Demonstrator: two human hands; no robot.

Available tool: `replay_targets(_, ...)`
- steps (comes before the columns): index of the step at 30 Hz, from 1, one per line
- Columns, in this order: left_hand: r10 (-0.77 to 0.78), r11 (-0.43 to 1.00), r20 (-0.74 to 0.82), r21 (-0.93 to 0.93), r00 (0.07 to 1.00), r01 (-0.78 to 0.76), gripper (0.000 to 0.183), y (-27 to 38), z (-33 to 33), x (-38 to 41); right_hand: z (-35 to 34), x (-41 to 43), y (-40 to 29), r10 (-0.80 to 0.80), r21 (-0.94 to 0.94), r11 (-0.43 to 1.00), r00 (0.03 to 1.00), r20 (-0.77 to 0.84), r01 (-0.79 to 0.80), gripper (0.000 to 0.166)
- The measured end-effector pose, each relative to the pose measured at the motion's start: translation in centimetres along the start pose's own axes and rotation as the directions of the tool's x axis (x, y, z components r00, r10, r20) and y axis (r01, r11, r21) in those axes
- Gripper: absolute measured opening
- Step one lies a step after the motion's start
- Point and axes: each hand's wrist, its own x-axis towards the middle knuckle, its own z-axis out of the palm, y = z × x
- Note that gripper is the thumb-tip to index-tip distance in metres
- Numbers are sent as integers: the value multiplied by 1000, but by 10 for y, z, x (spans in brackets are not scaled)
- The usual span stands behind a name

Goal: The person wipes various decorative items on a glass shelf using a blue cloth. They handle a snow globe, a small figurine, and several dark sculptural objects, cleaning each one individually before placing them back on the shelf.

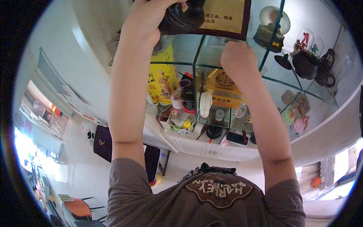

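My left hand (154, 14) is raised at the top edge, partly cut off, with its fingers around a dark glossy object (185, 20). That object may be a vessel or an ornament; its upper part is out of view. Behind it stands a gold plaque (224, 12) in a dark frame, bearing writing. My right hand (238, 56) is curled at the glass shelf (211, 52), just below the plaque's lower edge. Its back faces me, so its fingertips and anything inside them are hidden.
Lower glass shelves carry a yellow bag (161, 82), an orange-yellow box (225, 100) and several small items. At the right are a dark teapot (305, 65), a glass ball on a rocky base (268, 37) and glass-domed ornaments (305, 41). White cabinet doors (210, 149) lie below.
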Motion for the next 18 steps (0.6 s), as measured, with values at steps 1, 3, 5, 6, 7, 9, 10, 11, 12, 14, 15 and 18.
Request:
replay_targets(1,-9,1000,-16,0,1000,9,18,-5,-6,5,-3,-3,0,19,15,1000,1000,16,-19,19)
replay_targets(3,-27,1000,-47,2,999,28,35,-20,-18,21,-8,-10,-7,57,45,997,997,49,-60,17)
replay_targets(5,-13,1000,-40,-15,999,12,32,-17,-4,17,-7,-25,-14,91,8,996,993,-73,-91,14)
replay_targets(6,-7,1000,-33,-25,999,6,30,-16,4,16,-8,-36,-14,109,-11,994,985,-134,-111,13)
replay_targets(7,-1,1000,-25,-8,1000,1,29,-15,2,15,-11,-47,-15,80,-3,997,986,-145,-82,13)
replay_targets(9,8,1000,-10,24,1000,-8,27,-15,-7,16,-20,-68,-16,21,11,1000,985,-169,-20,14)
replay_targets(10,2,1000,0,19,1000,-2,27,-14,-9,14,-28,-82,-17,20,67,998,989,-149,-10,15)
replay_targets(11,-5,1000,10,15,1000,5,26,-13,-11,12,-33,-97,-19,16,123,992,992,-128,0,15)
replay_targets(12,-9,1000,28,6,1000,8,25,-9,-10,11,-35,-117,-19,-51,198,978,996,-73,64,15)
replay_targets(14,32,999,61,39,998,-35,24,-10,-8,14,-36,-142,-19,-107,330,937,994,-37,114,17)
replay_targets(15,53,996,61,70,997,-57,24,-7,-11,11,-41,-138,-19,-86,329,935,985,-146,131,18)
replay_targets(18,10,999,24,40,1000,-11,26,-14,-9,8,-46,-100,-13,-60,272,947,927,-370,169,23)
